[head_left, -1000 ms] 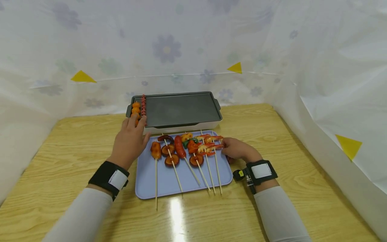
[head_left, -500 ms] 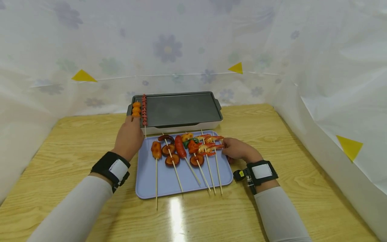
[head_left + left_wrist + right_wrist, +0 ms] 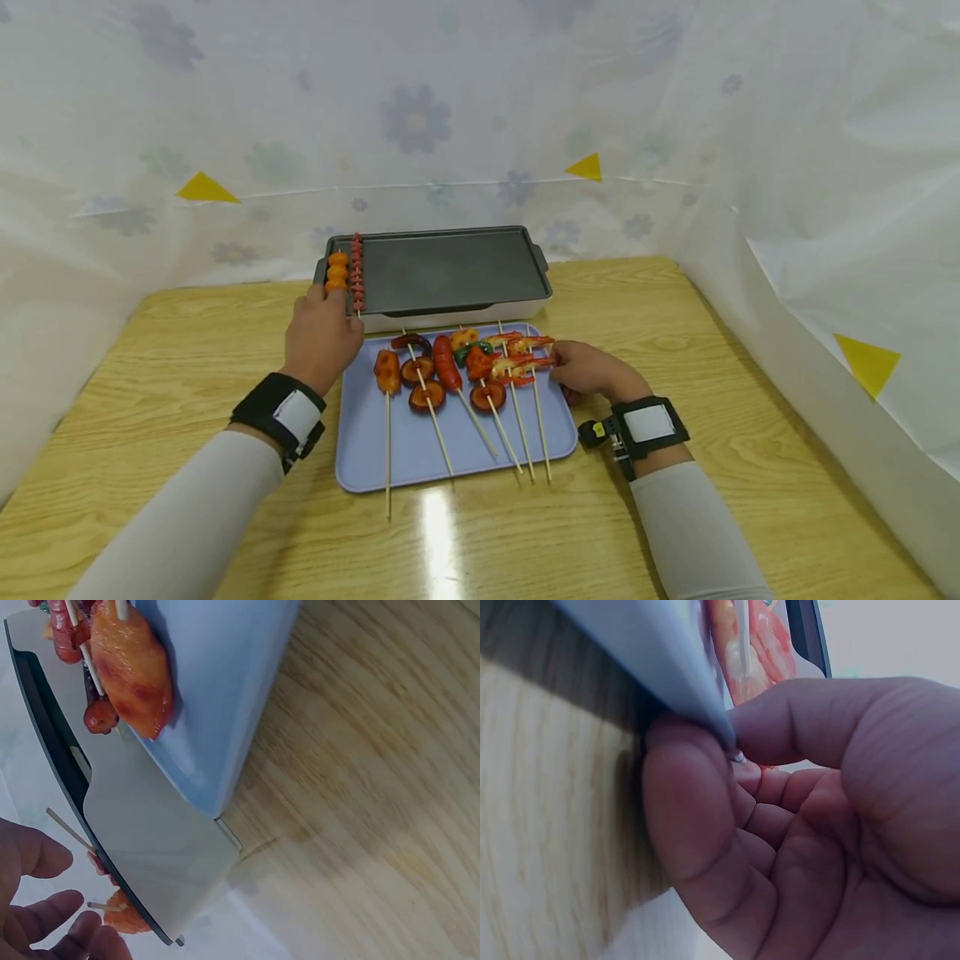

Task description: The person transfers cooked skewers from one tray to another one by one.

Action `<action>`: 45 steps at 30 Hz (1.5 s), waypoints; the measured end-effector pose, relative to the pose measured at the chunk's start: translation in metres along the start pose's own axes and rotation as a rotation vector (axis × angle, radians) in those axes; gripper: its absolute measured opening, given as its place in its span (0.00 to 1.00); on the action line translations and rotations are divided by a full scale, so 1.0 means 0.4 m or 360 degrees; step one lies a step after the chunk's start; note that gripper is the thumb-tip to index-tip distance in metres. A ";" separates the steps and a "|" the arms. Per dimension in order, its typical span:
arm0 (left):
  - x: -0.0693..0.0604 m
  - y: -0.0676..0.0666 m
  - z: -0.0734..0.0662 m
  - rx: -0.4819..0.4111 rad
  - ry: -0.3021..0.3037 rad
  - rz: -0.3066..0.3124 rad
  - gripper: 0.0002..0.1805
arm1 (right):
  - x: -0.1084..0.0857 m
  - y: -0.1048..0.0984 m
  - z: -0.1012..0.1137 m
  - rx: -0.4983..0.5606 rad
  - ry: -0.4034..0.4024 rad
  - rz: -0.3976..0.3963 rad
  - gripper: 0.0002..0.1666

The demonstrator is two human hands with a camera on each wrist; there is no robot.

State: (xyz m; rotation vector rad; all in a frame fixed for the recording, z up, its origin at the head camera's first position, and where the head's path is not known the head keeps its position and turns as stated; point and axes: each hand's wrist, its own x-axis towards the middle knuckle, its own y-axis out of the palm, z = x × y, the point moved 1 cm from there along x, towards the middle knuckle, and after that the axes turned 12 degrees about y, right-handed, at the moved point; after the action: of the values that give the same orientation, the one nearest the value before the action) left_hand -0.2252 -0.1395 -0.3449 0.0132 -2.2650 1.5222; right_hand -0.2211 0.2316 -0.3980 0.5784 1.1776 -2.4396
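My left hand point(image 3: 322, 340) is at the griddle's near-left corner, fingertips by a skewer of orange balls point(image 3: 337, 272). In the left wrist view its thumb stands apart from the loosely bent fingers point(image 3: 64, 904), with nothing gripped between them. Beside the balls lies a skewer of small red pieces point(image 3: 357, 271), also on the dark griddle point(image 3: 450, 267). My right hand point(image 3: 591, 371) pinches the right rim of the lilac tray point(image 3: 360, 454), thumb above and index finger below, as the right wrist view shows. On the tray are prawn skewers point(image 3: 517, 367) nearest that hand.
Also on the tray lie a sausage skewer point(image 3: 447, 367), a mushroom skewer point(image 3: 426, 397) and a chicken-like piece on a stick point(image 3: 387, 372). Several sticks overhang its near edge. The wooden table point(image 3: 180, 375) is bounded by a flowered plastic sheet point(image 3: 480, 142) behind and at the sides.
My left hand has drawn back toward me from over the two skewers, uncovering the red pieces' lower end. Since half a second ago it has shifted only slightly. My right hand stays at the rim.
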 end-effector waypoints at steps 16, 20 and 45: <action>0.030 0.018 -0.029 0.0093 0.0103 0.0059 0.07 | -0.001 0.000 0.000 0.0048 0.0007 0.0026 0.03; 0.035 0.013 -0.031 0.0051 0.0062 0.0075 0.07 | 0.000 -0.001 -0.001 0.0046 0.0010 0.0029 0.03; 0.062 -0.026 -0.038 -0.0044 -0.0071 0.0294 0.11 | -0.003 -0.002 0.004 0.0034 0.0012 0.0028 0.03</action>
State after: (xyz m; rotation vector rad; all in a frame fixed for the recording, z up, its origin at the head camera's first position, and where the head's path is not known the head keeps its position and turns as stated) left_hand -0.2405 -0.1249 -0.3226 -0.1767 -2.3784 1.5958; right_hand -0.2208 0.2310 -0.3961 0.6026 1.1460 -2.4400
